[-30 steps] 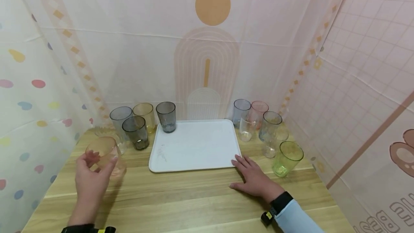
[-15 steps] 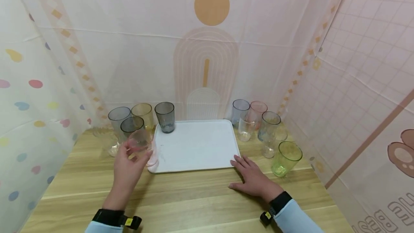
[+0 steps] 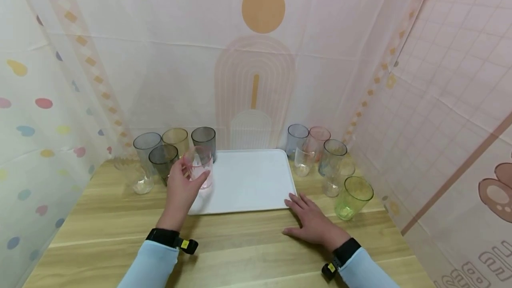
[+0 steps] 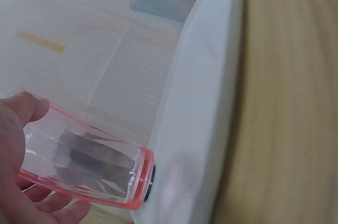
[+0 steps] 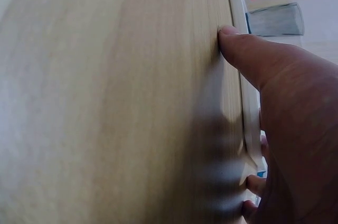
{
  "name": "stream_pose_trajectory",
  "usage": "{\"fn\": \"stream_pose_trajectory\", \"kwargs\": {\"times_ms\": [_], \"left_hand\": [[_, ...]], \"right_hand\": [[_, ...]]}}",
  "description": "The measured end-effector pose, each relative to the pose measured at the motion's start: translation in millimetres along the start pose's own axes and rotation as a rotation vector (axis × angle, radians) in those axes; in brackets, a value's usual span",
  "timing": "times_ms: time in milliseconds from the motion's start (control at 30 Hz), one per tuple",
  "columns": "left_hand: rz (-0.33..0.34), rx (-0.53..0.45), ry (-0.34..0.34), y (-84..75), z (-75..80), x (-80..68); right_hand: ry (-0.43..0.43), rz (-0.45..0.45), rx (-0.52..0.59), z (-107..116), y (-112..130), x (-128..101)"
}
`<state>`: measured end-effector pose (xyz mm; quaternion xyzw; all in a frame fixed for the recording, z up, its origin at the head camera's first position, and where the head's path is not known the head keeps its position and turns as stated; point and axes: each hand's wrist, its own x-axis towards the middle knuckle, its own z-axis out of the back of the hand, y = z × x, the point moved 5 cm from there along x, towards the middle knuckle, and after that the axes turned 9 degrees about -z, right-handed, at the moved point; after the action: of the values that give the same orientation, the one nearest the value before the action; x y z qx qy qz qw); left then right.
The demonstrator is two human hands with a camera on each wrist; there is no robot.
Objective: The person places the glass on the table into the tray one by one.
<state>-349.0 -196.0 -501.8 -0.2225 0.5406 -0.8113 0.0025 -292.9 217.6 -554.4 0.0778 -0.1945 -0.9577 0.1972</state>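
A pink see-through glass (image 3: 202, 170) is gripped between the thumb and fingers of my left hand (image 3: 182, 188), over the left part of the white tray (image 3: 252, 186). In the left wrist view the pink glass (image 4: 87, 152) has its base close to the tray surface; whether they touch I cannot tell. A grey glass (image 3: 204, 134) stands at the tray's back left corner, partly covered by the pink one. My right hand (image 3: 314, 223) lies with fingers spread at the tray's front right corner, fingertips on its edge and thumb on the table.
Left of the tray stand a dark grey glass (image 3: 163, 157), a yellowish glass (image 3: 176, 139), a bluish glass (image 3: 145, 146) and a clear glass (image 3: 142, 183). On the right are several more, among them a green glass (image 3: 354, 199) and a pink glass (image 3: 320, 137). Curtains hang behind.
My left hand has carried the pink glass rightward from the table's left side to above the tray. My right hand has stayed at the tray's corner.
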Motion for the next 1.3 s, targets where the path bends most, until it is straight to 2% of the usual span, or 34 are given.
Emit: {"fn": "stream_pose_trajectory", "kwargs": {"times_ms": [167, 333, 633, 1300], "left_hand": [[0.015, 0.001, -0.001, 3.2, -5.7, 15.4], [0.051, 0.012, 0.001, 7.2, -8.2, 22.4], [0.062, 0.034, -0.001, 10.3, -12.0, 23.5], [0.018, 0.075, -0.037, 17.9, -16.7, 22.8]], "right_hand": [[-0.003, 0.003, 0.007, 1, 2, -2], [-0.005, 0.003, -0.003, -1, 1, -1], [-0.013, 0.001, -0.021, -3, -2, 0], [-0.003, 0.006, 0.003, 0, 1, -1]]}}
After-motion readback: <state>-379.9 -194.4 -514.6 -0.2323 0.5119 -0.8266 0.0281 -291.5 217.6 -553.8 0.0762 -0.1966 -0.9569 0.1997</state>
